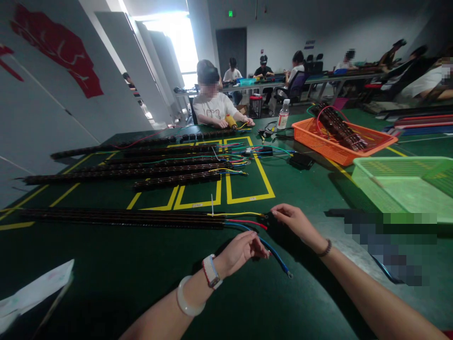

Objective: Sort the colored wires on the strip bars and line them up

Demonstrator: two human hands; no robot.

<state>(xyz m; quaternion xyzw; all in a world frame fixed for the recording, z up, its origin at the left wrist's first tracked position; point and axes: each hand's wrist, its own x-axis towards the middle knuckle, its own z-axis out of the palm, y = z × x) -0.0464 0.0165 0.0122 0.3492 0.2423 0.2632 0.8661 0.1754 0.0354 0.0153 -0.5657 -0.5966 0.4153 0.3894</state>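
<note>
A long dark bundle of ribbed strips [123,218] lies across the near table, bound by a white cable tie [212,206]. From its right end come a yellow wire [244,214], a red wire [249,222] and a blue wire [274,252] tipped with a metal ring terminal [289,274]. My left hand [242,252], loosely curled with fingers apart, is over the blue wire, hiding part of it; no firm grip shows. My right hand [292,221] has its fingers stretched out beside the yellow wire's end, apparently just short of it.
More dark strip bundles [177,179] with coloured wires lie beyond, over yellow tape outlines [250,199]. An orange basket [329,148] and a green basket [396,208] stand right, near a bottle [283,115]. Opposite, a person [215,106] handles a yellow tool [231,122]. White paper [38,293] is front left.
</note>
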